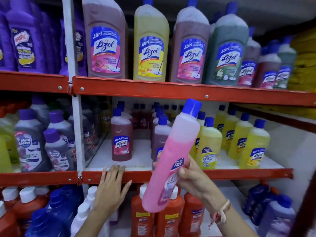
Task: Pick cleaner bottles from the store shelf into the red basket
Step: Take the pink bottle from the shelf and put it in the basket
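Observation:
My right hand (193, 178) grips a pink cleaner bottle (172, 151) with a blue cap, tilted to the right in front of the middle shelf. My left hand (111, 187) is open, its fingertips resting flat on the red front rail of the middle shelf (136, 175). On that shelf stand a dark pink Lizol bottle (121, 139) and several yellow cleaner bottles (254, 146). No red basket is in view.
Large Lizol bottles (150, 43) line the top shelf above a red rail (171, 90). Purple bottles (25, 40) fill the left bay. Orange-red Bactin bottles (143, 218) and blue bottles (49, 216) stand on the lowest shelf. A white upright post (77, 125) divides the bays.

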Motion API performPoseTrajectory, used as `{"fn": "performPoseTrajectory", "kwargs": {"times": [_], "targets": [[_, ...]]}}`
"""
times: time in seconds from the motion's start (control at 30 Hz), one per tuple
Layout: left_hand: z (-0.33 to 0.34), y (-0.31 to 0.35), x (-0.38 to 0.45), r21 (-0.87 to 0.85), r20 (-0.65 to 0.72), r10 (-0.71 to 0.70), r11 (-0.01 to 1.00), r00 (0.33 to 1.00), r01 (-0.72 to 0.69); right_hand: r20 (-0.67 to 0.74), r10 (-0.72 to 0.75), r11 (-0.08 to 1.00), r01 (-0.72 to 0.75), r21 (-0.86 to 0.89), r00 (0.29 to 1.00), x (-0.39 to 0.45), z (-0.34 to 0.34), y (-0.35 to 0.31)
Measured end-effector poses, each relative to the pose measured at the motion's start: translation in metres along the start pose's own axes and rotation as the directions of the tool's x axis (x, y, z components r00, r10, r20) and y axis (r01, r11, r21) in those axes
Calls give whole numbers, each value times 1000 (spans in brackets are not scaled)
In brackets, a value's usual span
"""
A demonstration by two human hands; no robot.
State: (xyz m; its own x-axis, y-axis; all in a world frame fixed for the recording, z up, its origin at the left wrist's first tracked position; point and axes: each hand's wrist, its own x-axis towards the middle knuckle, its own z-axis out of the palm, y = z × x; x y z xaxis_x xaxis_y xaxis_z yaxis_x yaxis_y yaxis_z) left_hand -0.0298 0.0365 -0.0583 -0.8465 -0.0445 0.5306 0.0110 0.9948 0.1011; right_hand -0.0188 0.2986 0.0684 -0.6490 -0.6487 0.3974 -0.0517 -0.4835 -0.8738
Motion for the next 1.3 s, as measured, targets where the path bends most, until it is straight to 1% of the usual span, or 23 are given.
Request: {"fn": "performPoseTrajectory", "kwargs": {"times": [0.13, 0.27, 0.33, 0.4, 0.47, 0.53, 0.6, 0.67, 0.7, 0.77, 0.83, 1.0, 1.13, 1.3], "targets": [[-1, 2, 0, -2, -3, -16, 1000, 1000, 16, 93, 42, 999, -40, -31, 995, -9, -7, -9], [-2, 7, -2, -16, 29, -39, 999, 999, 40, 91, 88, 994, -81, -77, 992, -16, -13, -19], [-6, 13, -1, -72, 14, -97, 993, 995, 98, 81, 89, 991, -81, -104, 993, -20, -17, -23], [-21, 28, 2, -215, -11, -191, 959, 981, 185, 78, 83, 990, -74, -117, 993, -25, -23, -27], [-50, 55, 8, -409, -81, -250, 891, 965, 197, 61, 86, 989, -77, -128, 994, -27, -26, -32], [-92, 89, 12, -608, -164, -260, 786, 952, 110, 29, 82, 987, -77, -140, 996, -29, -30, -34], [-135, 119, 16, -778, -211, -210, 627, 955, -34, -8, 70, 982, -70, -177, 998, -31, -32, -35], [-169, 143, 16, -862, -198, -115, 493, 974, -117, -47, 52, 968, -62, -244, 998, -33, -33, -35], [-180, 153, 16, -879, -174, -54, 459, 983, -131, -70, 42, 959, -60, -278, 997, -35, -34, -35], [-190, 167, 15, -894, -129, 63, 424, 990, -143, -113, 17, 941, -54, -335, 993, -39, -34, -33], [-188, 177, 14, -901, -108, 112, 409, 988, -145, -145, -8, 927, -47, -372, 989, -44, -36, -30], [-171, 187, 13, -898, -87, 55, 427, 995, -102, -195, -31, 904, -56, -423, 980, -57, -46, -17], [-147, 188, 6, -923, 7, 49, 385, 999, -13, -238, -4, 880, -110, -462, 971, -73, -58, 2], [-99, 192, -21, -940, 176, 23, 299, 984, 162, -278, 122, 844, -247, -477, 953, -99, -80, 39]]}}
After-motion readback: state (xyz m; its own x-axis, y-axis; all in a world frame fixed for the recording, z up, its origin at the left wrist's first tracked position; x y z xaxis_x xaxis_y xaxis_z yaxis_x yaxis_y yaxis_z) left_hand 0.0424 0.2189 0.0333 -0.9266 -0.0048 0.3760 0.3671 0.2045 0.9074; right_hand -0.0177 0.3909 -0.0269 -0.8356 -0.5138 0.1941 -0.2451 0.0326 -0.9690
